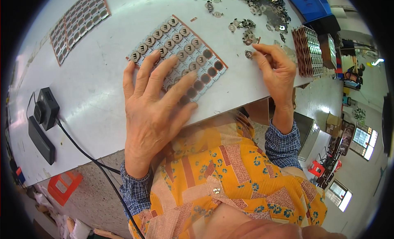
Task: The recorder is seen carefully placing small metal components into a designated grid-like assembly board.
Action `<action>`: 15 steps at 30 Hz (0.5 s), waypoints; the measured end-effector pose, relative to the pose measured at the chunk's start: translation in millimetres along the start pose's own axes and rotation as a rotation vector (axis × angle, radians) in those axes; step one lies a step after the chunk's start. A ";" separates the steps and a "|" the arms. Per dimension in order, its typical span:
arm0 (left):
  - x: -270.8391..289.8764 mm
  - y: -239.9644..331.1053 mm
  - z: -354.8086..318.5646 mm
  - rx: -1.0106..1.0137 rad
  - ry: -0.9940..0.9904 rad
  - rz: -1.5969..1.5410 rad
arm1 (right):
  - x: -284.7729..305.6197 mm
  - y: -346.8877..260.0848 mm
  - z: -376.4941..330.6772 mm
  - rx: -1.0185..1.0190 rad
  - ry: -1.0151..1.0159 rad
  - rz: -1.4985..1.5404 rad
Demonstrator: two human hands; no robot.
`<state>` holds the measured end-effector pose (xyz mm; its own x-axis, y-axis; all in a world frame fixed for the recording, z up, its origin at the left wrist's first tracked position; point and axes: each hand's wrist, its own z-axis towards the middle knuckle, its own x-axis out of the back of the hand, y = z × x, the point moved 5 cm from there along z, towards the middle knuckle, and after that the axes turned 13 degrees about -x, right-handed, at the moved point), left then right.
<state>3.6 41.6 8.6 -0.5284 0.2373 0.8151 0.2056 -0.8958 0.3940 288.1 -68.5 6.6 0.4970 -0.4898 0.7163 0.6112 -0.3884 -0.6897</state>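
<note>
The picture is bright, and the white counter (pixel 98 99) looks shiny, with pale streaks of glare on its left side. On the right, the windows (pixel 363 141) glow white, and so does a small lamp (pixel 377 62). The little metal bits (pixel 248 35) sparkle in spots. Under the counter, the floor (pixel 98 204) is darker. The left hand (pixel 150 109) looks smeary at its thumb and pointing finger. Straight lines bend near the rim, the corners are black, and faraway things look fuzzy.
</note>
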 end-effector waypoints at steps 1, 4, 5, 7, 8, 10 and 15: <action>-0.5 0.1 -0.3 0.002 0.001 -0.001 | -1.7 0.1 -1.2 -0.004 0.003 -0.007; -0.8 0.0 -1.3 0.007 -0.010 0.008 | -8.6 -7.7 -5.0 0.049 -0.032 0.008; -0.7 0.2 -1.3 0.007 -0.007 0.003 | -9.0 -10.5 -5.6 0.064 -0.050 -0.012; -0.4 -0.3 -0.8 0.004 -0.007 -0.002 | -8.2 -14.1 -3.5 0.078 -0.065 -0.031; -0.4 -0.3 -0.7 0.005 -0.008 -0.005 | -8.6 -20.3 -4.1 0.191 -0.084 -0.112; -0.5 -0.1 -0.9 0.011 -0.010 -0.009 | -8.4 -27.7 -5.1 0.304 -0.108 -0.192; -0.9 -0.5 -1.6 0.014 0.007 -0.024 | -21.4 -20.9 0.7 -0.291 -0.431 0.292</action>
<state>2.7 41.3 7.0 -0.5391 0.2563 0.8023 0.2044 -0.8843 0.4199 265.2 -49.3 5.8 0.8616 -0.2710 0.4293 0.2478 -0.5134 -0.8216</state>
